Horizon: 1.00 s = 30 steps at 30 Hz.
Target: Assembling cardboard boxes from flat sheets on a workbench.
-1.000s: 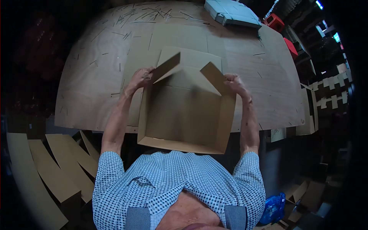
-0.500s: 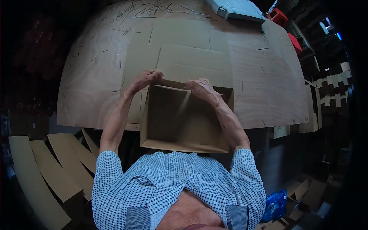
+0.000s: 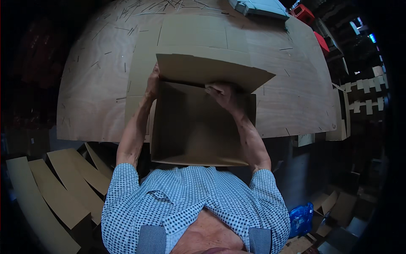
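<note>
A brown cardboard box stands open in front of me, its near side close to my shirt. From its far edge a wide cardboard flap rises and leans over the table. My left hand is closed at the far left corner, against the flap's left end; its fingertips are partly hidden behind the cardboard. My right hand reaches over the box from the right. Its fingers are curled and closed on the far edge, just below the flap's fold.
Flat cardboard lies on the wooden table, with thin sticks scattered around. A pale stack sits at the far right, near red stools. Cardboard pieces lean at lower left; a blue plastic bag lies at lower right.
The flap has come up into view at the box's far edge. My left hand has moved slightly left and nearer to me, while my right hand stays at the far edge.
</note>
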Tool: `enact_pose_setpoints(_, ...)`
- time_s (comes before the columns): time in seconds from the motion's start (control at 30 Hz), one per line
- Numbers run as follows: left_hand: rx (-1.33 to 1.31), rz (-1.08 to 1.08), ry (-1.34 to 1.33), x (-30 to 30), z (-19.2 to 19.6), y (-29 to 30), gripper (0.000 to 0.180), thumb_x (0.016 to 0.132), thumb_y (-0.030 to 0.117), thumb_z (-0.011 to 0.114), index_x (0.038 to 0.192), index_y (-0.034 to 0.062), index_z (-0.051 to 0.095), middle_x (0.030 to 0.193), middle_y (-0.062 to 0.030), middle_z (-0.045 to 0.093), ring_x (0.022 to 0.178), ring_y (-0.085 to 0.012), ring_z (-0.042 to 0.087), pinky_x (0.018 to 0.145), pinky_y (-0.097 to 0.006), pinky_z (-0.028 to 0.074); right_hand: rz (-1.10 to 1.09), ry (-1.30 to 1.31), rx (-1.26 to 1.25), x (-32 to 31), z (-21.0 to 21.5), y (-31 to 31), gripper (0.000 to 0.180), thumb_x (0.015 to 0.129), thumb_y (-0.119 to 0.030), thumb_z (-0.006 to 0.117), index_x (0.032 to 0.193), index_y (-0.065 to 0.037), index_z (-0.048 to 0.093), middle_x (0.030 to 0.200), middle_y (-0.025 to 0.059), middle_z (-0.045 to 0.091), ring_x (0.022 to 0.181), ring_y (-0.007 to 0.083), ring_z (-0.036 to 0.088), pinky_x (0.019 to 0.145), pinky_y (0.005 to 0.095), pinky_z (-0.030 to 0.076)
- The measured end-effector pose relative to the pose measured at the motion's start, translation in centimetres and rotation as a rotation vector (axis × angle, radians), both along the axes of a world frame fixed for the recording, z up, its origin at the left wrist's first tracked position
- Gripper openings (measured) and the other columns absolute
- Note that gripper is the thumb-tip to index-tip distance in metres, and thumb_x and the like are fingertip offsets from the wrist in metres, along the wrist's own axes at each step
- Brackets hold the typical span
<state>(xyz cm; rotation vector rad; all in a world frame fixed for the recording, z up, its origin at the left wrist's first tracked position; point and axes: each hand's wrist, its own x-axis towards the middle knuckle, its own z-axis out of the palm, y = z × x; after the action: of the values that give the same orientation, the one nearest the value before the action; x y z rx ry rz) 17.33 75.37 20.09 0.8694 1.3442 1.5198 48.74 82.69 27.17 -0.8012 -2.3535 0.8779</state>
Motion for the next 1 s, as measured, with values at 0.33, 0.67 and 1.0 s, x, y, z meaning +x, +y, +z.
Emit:
enact_pose_setpoints(0.33, -0.053, 0.042, -0.269, 3.1, 5.6, -0.4, 0.047, 0.110, 0.028, 0.033, 0.138, -0.0067, 0.050, 0.143, -0.0141, 0.053, 0.133, -0.0245, 0.046, 0.115, -0.036, 0.033, -0.594, 0.123, 0.284, 14.6, -4.9, 5.6, 0.033, 0.103, -0.026, 0.054, 0.119, 0.002, 0.063, 0.103, 0.0113, 0.071, 0.094, 0.0210, 0.067, 0.084, 0.0340, 0.053)
enact_pose_setpoints(0.67, -0.309, -0.710, -0.115, -1.1, 4.0, -0.2, 0.068, 0.101, 0.058, 0.049, 0.138, 0.0020, 0.054, 0.138, -0.0140, 0.055, 0.128, -0.0175, 0.051, 0.109, -0.034, 0.040, 0.079, -0.075, -0.910, 12.4, 4.2, 7.1, 0.056, 0.083, -0.034, 0.074, 0.128, -0.003, 0.063, 0.111, 0.0172, 0.072, 0.107, 0.0277, 0.068, 0.096, 0.0375, 0.051)
enact_pose_setpoints(1.0, 0.233, -0.851, 0.318, -0.5, -4.2, 4.6, 0.060, 0.085, 0.052, 0.072, 0.119, 0.0027, 0.066, 0.111, -0.0137, 0.069, 0.112, -0.0255, 0.063, 0.099, -0.036, 0.048, 0.058, -0.918, 0.046, 2.6, 1.6, 5.2, 0.056, 0.067, -0.046, 0.087, 0.107, -0.008, 0.076, 0.100, 0.0191, 0.073, 0.101, 0.0335, 0.069, 0.089, 0.0422, 0.054)
